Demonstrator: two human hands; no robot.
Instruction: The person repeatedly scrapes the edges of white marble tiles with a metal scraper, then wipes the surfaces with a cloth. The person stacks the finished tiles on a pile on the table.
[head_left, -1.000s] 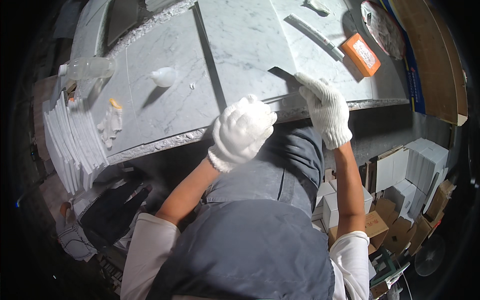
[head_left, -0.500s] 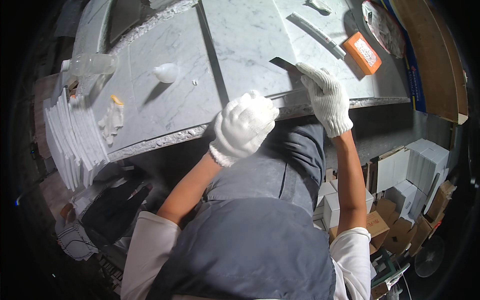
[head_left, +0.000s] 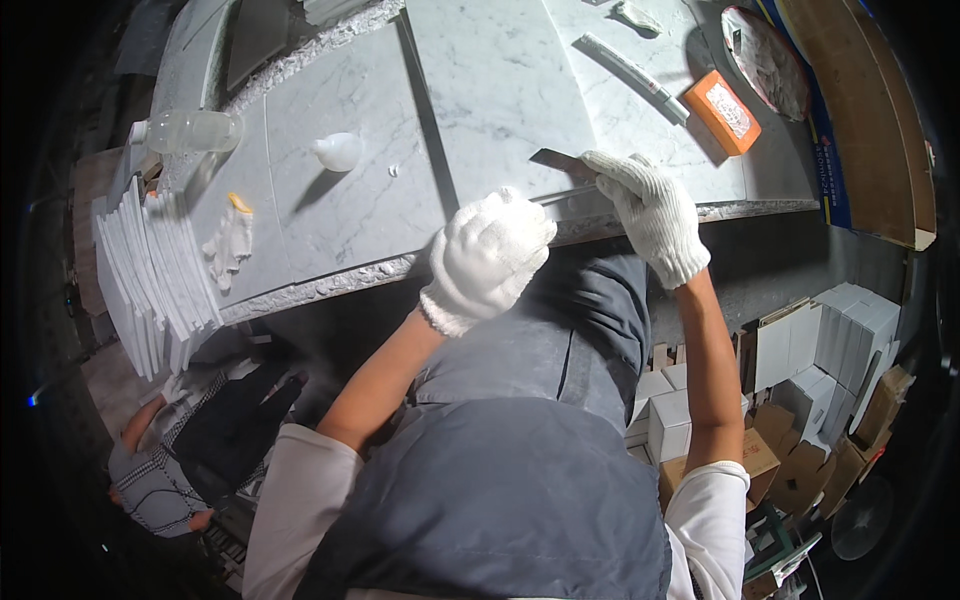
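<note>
Both hands wear white knit gloves. My right hand [head_left: 655, 220] pinches a thin, dark, flat metal blade [head_left: 560, 164], whose free end points left over the near edge of a grey-veined white marble slab [head_left: 505, 95]. My left hand [head_left: 490, 250] is closed at that slab's front edge, left of the blade; whatever its fingers grip is hidden beneath the glove. A narrow strip of the slab's edge shows between the two hands. Right of the slab lie a white marker-like tube [head_left: 630, 77] and an orange block [head_left: 722, 112] with a white patch.
On the left of the bench are a white squeeze bottle [head_left: 340, 151], a clear bottle [head_left: 190, 131], a crumpled glove [head_left: 232, 245] and stacked white strips [head_left: 155, 275]. A cardboard box [head_left: 870, 110] bounds the right. White boxes [head_left: 850, 335] are piled below; another person [head_left: 190, 450] is lower left.
My right hand and the blade have come slightly nearer to me, and the blade lies flatter. My left hand stays almost in place. The person at lower left has shifted.
</note>
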